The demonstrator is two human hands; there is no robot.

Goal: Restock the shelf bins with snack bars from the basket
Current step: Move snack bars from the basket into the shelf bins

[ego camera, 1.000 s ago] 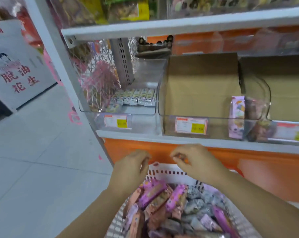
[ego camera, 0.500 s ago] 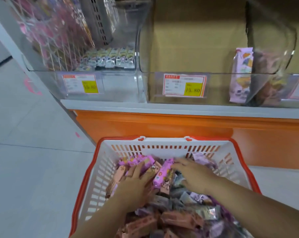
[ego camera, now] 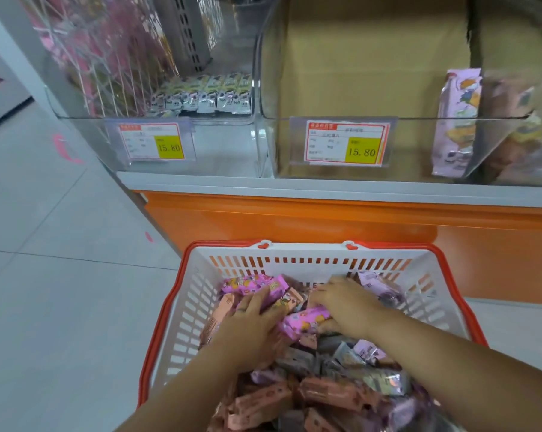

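Observation:
A white basket with a red rim (ego camera: 294, 263) stands on the floor in front of the shelf, piled with pink, salmon and grey-purple snack bars (ego camera: 325, 391). Both my hands are down inside it at the far end. My left hand (ego camera: 248, 322) lies with spread fingers on top of pink bars (ego camera: 257, 285). My right hand (ego camera: 344, 304) has its fingers curled down round a pink bar (ego camera: 307, 319) that lies between the two hands. Above, the left clear shelf bin (ego camera: 220, 151) holds a row of small packets (ego camera: 207, 95) at its back.
The middle clear bin (ego camera: 419, 145) is backed with cardboard and has one lilac packet (ego camera: 456, 120) leaning at its right side. Price tags (ego camera: 346, 141) reading 15.80 hang on both bin fronts. An orange base panel (ego camera: 294, 219) runs below the shelf. Grey floor tiles (ego camera: 61, 275) lie to the left.
My hands dropped from above the basket's rim into the pile of bars and now work among the pink ones. My view tilted down and closer to the bins.

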